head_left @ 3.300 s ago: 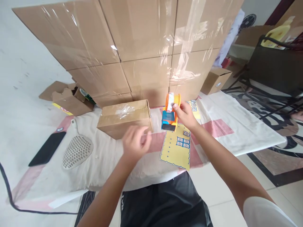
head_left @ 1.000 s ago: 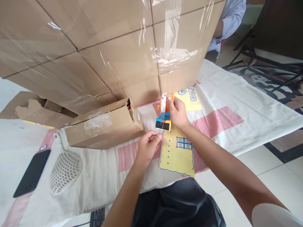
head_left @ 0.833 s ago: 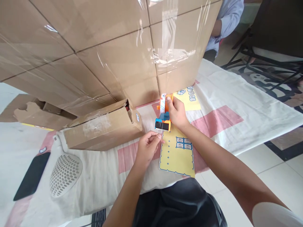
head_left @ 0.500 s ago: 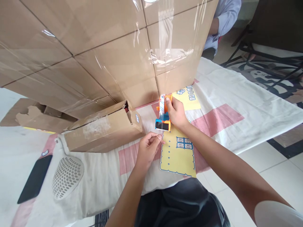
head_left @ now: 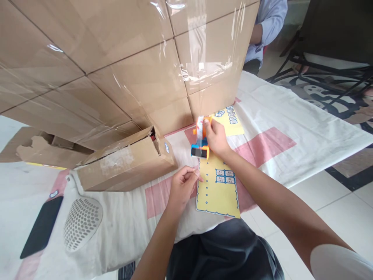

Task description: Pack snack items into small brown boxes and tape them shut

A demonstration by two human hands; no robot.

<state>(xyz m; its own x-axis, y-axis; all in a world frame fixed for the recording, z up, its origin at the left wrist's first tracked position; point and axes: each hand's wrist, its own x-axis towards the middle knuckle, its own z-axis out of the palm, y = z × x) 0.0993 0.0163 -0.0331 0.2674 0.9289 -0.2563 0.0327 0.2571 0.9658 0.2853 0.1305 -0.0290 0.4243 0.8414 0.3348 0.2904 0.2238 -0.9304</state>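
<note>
My right hand (head_left: 217,138) is wrapped round an orange and blue tape dispenser (head_left: 199,152), its black front edge facing me. A roll of tape (head_left: 200,126) sits in it. Just below the dispenser, my left hand (head_left: 185,184) is closed, thumb and fingertips pinched together; what they hold, if anything, is too small or clear to see. Under the hands lies a yellow sheet (head_left: 215,198) with a blue border and several small printed boxes. Part of its upper end is hidden by my right hand. Another yellow sheet (head_left: 236,126) shows behind.
Tape-covered stacked cartons (head_left: 140,70) rise at the back. A long carton (head_left: 128,165) lies left of my hands, with a torn-open carton (head_left: 49,149) beyond. A white perforated scoop-like thing (head_left: 83,223) and a dark phone (head_left: 42,227) lie left. A person's sleeve (head_left: 272,23) shows behind.
The view has shifted slightly. The dispenser is tipped a little, and the gap between it and my left hand has grown slightly. Both hands keep their grip.
</note>
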